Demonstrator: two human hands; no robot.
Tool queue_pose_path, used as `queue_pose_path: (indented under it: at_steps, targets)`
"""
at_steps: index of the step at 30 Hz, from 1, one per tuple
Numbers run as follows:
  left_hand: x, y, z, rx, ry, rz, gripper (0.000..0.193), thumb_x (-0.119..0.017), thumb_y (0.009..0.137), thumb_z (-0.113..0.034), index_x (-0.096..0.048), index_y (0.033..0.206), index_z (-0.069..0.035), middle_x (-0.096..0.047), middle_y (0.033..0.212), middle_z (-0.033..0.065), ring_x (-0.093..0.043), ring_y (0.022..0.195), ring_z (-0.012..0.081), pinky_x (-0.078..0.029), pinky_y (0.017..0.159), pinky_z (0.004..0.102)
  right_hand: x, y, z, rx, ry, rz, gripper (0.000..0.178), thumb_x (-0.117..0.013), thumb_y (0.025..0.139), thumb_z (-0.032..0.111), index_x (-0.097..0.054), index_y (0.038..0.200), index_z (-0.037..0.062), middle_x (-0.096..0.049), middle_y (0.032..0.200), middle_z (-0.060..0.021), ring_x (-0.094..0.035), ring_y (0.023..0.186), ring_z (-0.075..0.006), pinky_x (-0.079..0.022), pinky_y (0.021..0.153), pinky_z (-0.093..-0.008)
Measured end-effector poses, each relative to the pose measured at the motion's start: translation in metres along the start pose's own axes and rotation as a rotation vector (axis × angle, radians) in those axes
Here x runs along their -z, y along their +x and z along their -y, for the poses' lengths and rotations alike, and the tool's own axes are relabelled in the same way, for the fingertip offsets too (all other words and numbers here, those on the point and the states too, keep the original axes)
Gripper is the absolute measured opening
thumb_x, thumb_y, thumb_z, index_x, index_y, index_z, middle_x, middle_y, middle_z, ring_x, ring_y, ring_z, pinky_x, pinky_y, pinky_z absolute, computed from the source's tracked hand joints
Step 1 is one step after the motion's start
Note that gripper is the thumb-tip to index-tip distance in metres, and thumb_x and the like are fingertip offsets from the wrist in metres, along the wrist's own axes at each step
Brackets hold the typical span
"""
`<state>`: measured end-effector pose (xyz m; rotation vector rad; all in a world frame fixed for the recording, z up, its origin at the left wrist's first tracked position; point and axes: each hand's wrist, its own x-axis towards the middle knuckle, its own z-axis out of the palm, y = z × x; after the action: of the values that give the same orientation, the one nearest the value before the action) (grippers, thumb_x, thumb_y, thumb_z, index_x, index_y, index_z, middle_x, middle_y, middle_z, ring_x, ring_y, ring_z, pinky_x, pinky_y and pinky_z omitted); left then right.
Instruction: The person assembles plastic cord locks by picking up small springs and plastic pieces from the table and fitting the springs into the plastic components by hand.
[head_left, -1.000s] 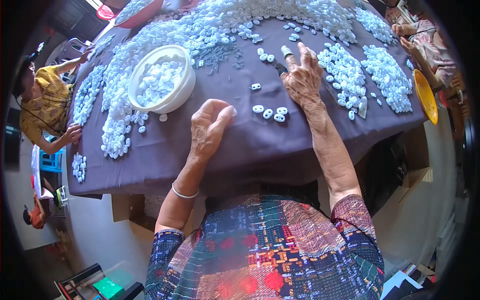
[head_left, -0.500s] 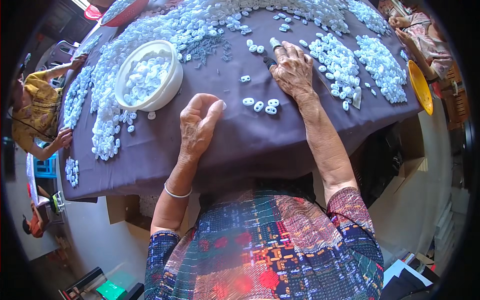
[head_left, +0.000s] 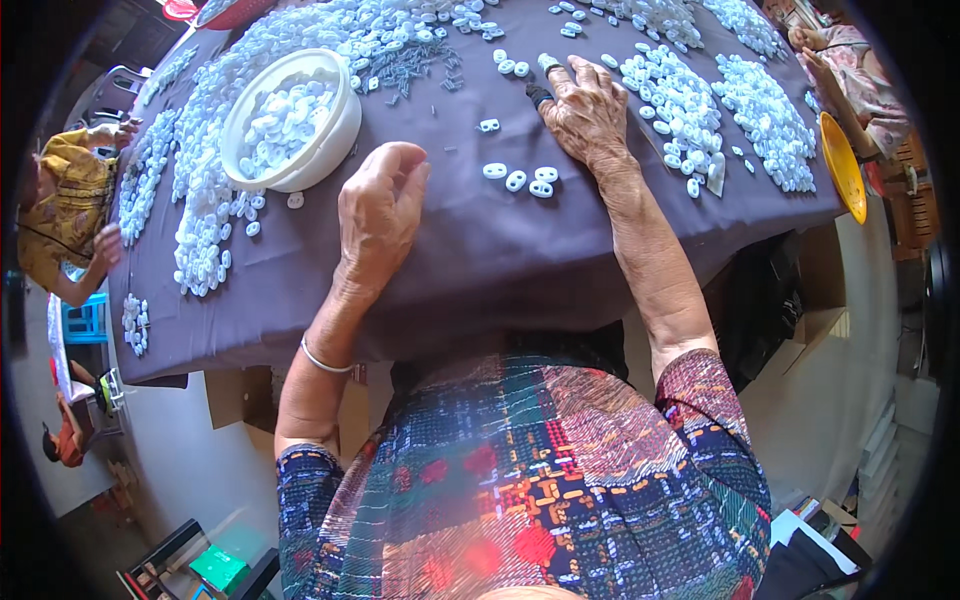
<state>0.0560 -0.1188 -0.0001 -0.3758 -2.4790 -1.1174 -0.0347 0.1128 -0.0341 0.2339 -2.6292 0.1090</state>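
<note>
My left hand [head_left: 378, 215] hovers above the near part of the cloth, right of the white tub [head_left: 342, 150]. Its fingers are curled in toward the thumb; whatever they may hold is hidden. My right hand [head_left: 592, 115] lies palm down with fingers spread and nothing gripped. A pale cover is on one fingertip and a black band circles the thumb. Between the hands rest several small white oval two-holed plastic pieces [head_left: 541, 188]. Just above them sits a single piece with dark pins [head_left: 488, 126]. Loose dark grey pins [head_left: 425, 70] lie in a scatter farther back.
White pieces heap along the table's back and left [head_left: 205, 215]. Two more piles [head_left: 680, 110] spread right of my right hand. A yellow plate [head_left: 842, 170] stands at the right edge. Other people sit at the left and right sides.
My left hand has moved left and away from me, toward the tub. The pale bit at its thumb tip no longer shows. My right hand stays nearly in place.
</note>
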Motion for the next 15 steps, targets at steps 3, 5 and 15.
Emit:
queue_pose_path:
  at_steps: [3, 5, 15]
  targets:
    - [-0.001, 0.009, 0.006, -0.075, 0.110, 0.013, 0.009, -0.061, 0.080, -0.007, -0.059, 0.088, -0.004, -0.061, 0.082, 0.0105, -0.061, 0.068, 0.0231, -0.048, 0.062, 0.0325, 0.003, 0.002, 0.001, 0.004, 0.000, -0.011, 0.046, -0.057, 0.078, 0.029, -0.054, 0.122, 0.0147, -0.046, 0.129, -0.0116, -0.042, 0.120, -0.0273, -0.034, 0.095, -0.0449]
    - [-0.006, 0.016, 0.011, -0.148, 0.196, -0.006, 0.010, -0.061, 0.081, -0.007, -0.060, 0.090, -0.003, -0.061, 0.082, 0.0089, -0.061, 0.067, 0.0194, -0.048, 0.062, 0.0298, 0.005, 0.003, -0.002, -0.017, -0.005, 0.058, 0.046, -0.057, 0.078, 0.028, -0.053, 0.123, 0.0147, -0.045, 0.130, -0.0117, -0.040, 0.121, -0.0274, -0.032, 0.097, -0.0458]
    - [-0.014, 0.011, 0.015, -0.276, 0.265, 0.005, 0.013, -0.061, 0.076, -0.007, -0.057, 0.088, -0.007, -0.055, 0.081, 0.0089, -0.056, 0.079, 0.0279, -0.046, 0.065, 0.0382, 0.009, 0.037, -0.014, 0.148, -0.273, -0.002, 0.046, -0.058, 0.075, 0.028, -0.056, 0.119, 0.0154, -0.042, 0.132, -0.0119, -0.033, 0.125, -0.0264, -0.026, 0.097, -0.0447]
